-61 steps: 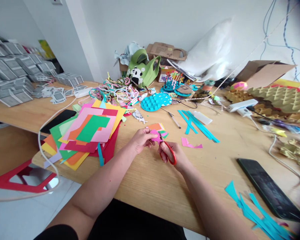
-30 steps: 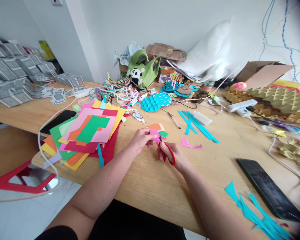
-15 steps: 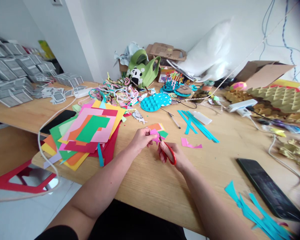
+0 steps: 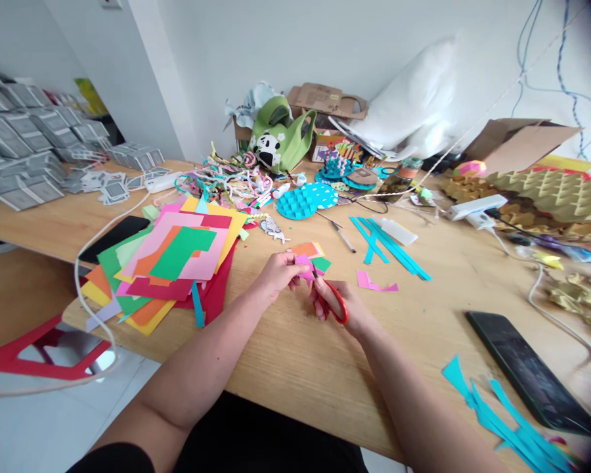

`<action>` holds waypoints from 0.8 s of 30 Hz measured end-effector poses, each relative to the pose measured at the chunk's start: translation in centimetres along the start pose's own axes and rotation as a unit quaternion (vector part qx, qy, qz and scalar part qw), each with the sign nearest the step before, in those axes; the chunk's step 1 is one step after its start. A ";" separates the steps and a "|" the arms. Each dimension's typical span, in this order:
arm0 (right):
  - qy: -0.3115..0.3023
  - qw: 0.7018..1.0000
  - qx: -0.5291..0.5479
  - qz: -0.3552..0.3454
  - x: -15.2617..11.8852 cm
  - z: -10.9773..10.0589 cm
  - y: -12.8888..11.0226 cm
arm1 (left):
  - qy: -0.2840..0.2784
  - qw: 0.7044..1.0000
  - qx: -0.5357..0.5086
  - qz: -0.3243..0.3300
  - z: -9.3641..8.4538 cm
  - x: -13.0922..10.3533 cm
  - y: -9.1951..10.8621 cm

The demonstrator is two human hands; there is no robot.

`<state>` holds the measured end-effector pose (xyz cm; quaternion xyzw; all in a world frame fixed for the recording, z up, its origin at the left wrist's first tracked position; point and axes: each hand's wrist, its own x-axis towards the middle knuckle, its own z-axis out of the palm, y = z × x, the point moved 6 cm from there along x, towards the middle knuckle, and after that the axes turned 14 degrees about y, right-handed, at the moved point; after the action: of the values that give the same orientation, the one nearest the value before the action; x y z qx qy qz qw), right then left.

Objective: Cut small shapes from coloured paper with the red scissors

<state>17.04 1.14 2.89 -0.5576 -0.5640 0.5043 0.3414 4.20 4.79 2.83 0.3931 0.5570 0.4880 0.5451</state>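
Note:
Between the thumb and fingers of my left hand [image 4: 279, 274] is a small piece of magenta paper [image 4: 304, 268]. My right hand [image 4: 342, 305] is closed around the red handles of a pair of scissors [image 4: 343, 303], whose dark blades meet the paper's right side. Just behind the hands lie small cut pieces in orange [image 4: 305, 249] and green [image 4: 322, 264]. A magenta paper scrap [image 4: 375, 282] rests on the table to the right of the scissors. My fingers partly cover the paper, so its full outline is hidden.
A pile of coloured paper sheets [image 4: 177, 253] lies on the left. Blue paper strips [image 4: 391, 246] and a pen [image 4: 343, 236] are behind the hands; more blue strips [image 4: 507, 420] and a phone [image 4: 526, 371] lie at right. A green bag [image 4: 285, 138] stands at the back.
The magenta paper and the scissor blades have shifted very slightly against each other. Both hands stay in almost the same place, and everything else is unmoved.

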 end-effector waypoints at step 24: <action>0.203 0.978 0.022 -0.050 0.8 -2.9 -0.6 | 0.037 0.995 -0.078 -0.045 -0.6 0.3 -0.2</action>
<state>19.50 2.49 4.03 -0.6115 -0.4989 0.3752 0.4862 3.58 4.96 2.52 0.3061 0.5537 0.5192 0.5746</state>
